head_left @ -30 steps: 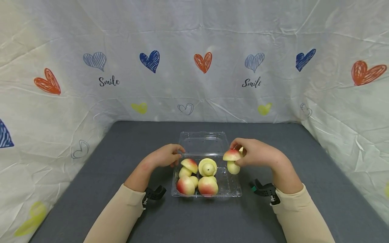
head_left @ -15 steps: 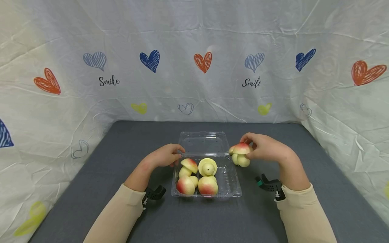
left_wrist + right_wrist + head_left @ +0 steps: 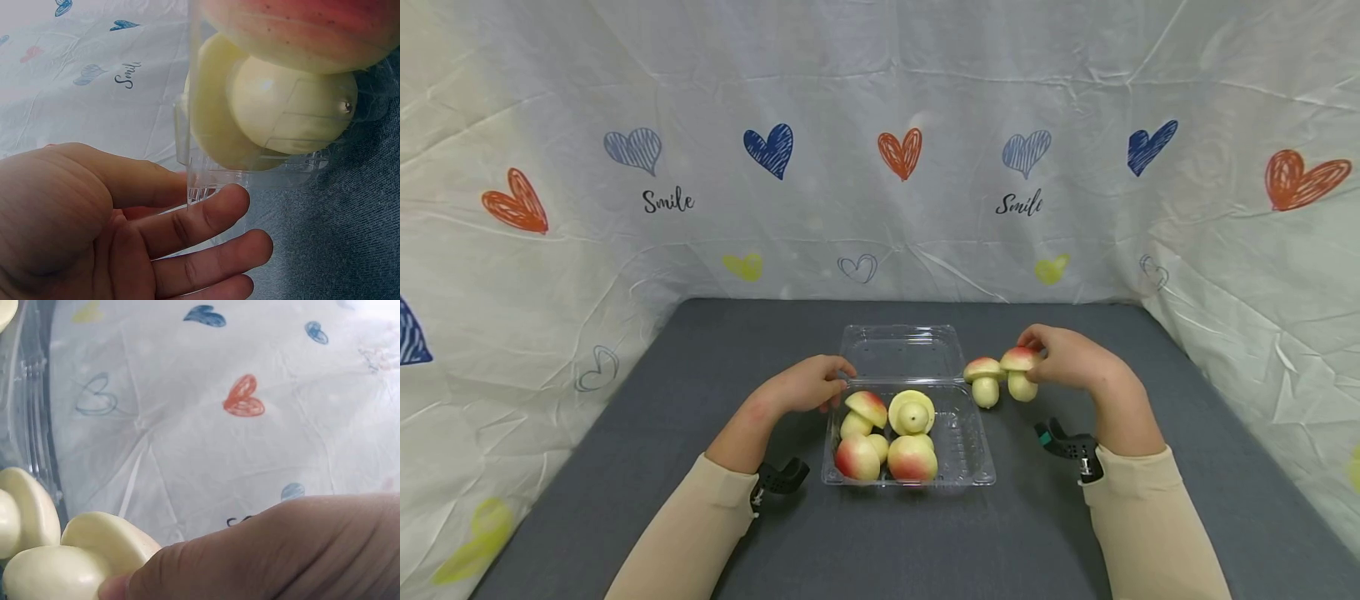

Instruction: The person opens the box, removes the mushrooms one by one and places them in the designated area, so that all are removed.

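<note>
Basically, wrinkled heart-print sheet (image 3: 820, 200) hangs behind a dk grey cloth-topped desk (image 3: 880, 554). Mid-desk: thin, clear hinged box (image 3: 957, 448), lid (image 3: 902, 354) laid back twd desk's back edge. L hand (image 3: 803, 385) at box's back L corner, fingers loosely bent & apart. R hand (image 3: 1073, 360), w/ room btwn it & desk's R edge, has thumb & fingers clamped on a held mushroom (image 3: 1020, 363), smooth, red-yellow domed cap. Just beside: standing mushroom (image 3: 985, 383) by box's back R corner. 4 boxed mushrooms (image 3: 913, 460), L & mid.

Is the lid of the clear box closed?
No, the lid lies folded open behind the box, and the four mushroom-shaped pieces inside are uncovered.
</note>
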The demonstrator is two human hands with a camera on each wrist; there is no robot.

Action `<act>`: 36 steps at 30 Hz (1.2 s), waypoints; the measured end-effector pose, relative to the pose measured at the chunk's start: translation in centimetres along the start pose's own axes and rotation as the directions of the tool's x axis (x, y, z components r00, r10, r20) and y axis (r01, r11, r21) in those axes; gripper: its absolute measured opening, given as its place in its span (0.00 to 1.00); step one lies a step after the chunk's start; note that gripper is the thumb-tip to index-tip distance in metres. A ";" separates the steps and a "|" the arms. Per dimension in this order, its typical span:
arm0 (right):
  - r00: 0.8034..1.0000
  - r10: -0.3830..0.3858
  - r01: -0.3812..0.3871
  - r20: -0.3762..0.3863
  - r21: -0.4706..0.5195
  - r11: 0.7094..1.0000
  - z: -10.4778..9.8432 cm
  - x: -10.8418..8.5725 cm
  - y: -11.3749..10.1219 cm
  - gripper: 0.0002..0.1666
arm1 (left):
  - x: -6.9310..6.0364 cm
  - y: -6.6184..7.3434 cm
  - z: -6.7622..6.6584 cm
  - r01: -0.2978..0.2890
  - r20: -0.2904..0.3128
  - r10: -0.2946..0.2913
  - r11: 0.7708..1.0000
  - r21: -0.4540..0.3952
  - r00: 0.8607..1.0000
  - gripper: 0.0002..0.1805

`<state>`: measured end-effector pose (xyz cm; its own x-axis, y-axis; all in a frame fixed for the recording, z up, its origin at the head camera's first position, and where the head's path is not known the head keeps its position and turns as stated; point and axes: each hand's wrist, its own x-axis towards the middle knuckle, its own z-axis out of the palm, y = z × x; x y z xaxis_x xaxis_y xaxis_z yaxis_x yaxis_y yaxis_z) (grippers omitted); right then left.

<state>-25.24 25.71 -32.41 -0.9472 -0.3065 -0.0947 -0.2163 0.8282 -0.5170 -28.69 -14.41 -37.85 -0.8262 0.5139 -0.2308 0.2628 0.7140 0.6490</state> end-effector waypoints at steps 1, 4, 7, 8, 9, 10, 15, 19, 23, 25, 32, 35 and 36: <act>1.000 0.008 -0.008 -0.001 0.000 1.000 0.0 0.1 0.1 0.29 | 0.0 0.0 0.0 -0.001 0.000 0.001 1.000 -0.001 1.000 0.19; 0.999 0.037 -0.037 0.006 -0.002 0.999 0.0 0.3 0.6 0.31 | 0.0 0.0 0.0 0.002 -0.001 -0.002 1.000 -0.003 1.000 0.18; 0.998 0.066 -0.066 0.013 -0.003 0.998 0.0 0.6 1.1 0.32 | 0.0 0.0 0.0 0.002 -0.001 -0.002 1.000 -0.002 1.000 0.19; 0.997 0.072 -0.072 0.016 -0.002 0.997 0.0 0.7 1.2 0.32 | 0.0 0.0 0.0 0.002 -0.001 -0.002 1.000 -0.001 1.000 0.19; 0.997 0.079 -0.079 0.017 0.000 0.997 0.0 0.7 1.3 0.33 | 0.0 0.0 0.1 -0.002 -0.001 0.002 1.000 0.001 1.000 0.19; 0.996 0.082 -0.082 0.019 0.005 0.997 0.1 0.8 1.5 0.33 | 0.0 0.0 0.1 -0.002 0.000 0.002 1.000 0.002 1.000 0.19; 0.995 0.093 -0.094 0.029 0.038 0.995 0.3 1.1 2.2 0.33 | 0.0 0.0 0.0 0.000 0.000 0.000 1.000 0.003 1.000 0.19; 0.995 0.098 -0.100 0.032 0.049 0.994 0.6 1.4 2.9 0.32 | 0.0 0.0 0.0 0.000 -0.001 0.000 1.000 0.003 1.000 0.19; 0.992 0.117 -0.118 0.039 0.041 0.992 1.1 1.9 3.6 0.32 | -0.1 0.1 0.1 -0.004 -0.001 0.004 1.000 0.002 1.000 0.19; 0.991 0.126 -0.127 0.046 0.037 0.991 1.3 2.2 3.9 0.32 | -0.1 0.1 0.1 -0.001 -0.001 0.001 1.000 -0.002 1.000 0.19; 0.989 0.136 -0.138 0.063 0.037 0.990 1.8 2.4 4.0 0.32 | -0.1 0.1 0.1 0.000 -0.002 0.000 1.000 -0.004 1.000 0.19; 0.989 0.133 -0.136 0.066 0.037 0.990 1.9 2.5 4.1 0.33 | -0.1 0.0 0.0 -0.003 -0.004 0.003 1.000 -0.003 1.000 0.19; 0.989 0.132 -0.134 0.070 0.037 0.990 1.9 2.5 4.1 0.33 | -0.1 0.0 0.0 -0.004 -0.004 0.003 1.000 -0.003 1.000 0.19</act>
<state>-28.06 27.42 -36.40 -0.9484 -0.2271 -0.2214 -0.0782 0.8440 -0.5305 -28.58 -14.42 -37.83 -0.8274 0.5144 -0.2255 0.2642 0.7108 0.6519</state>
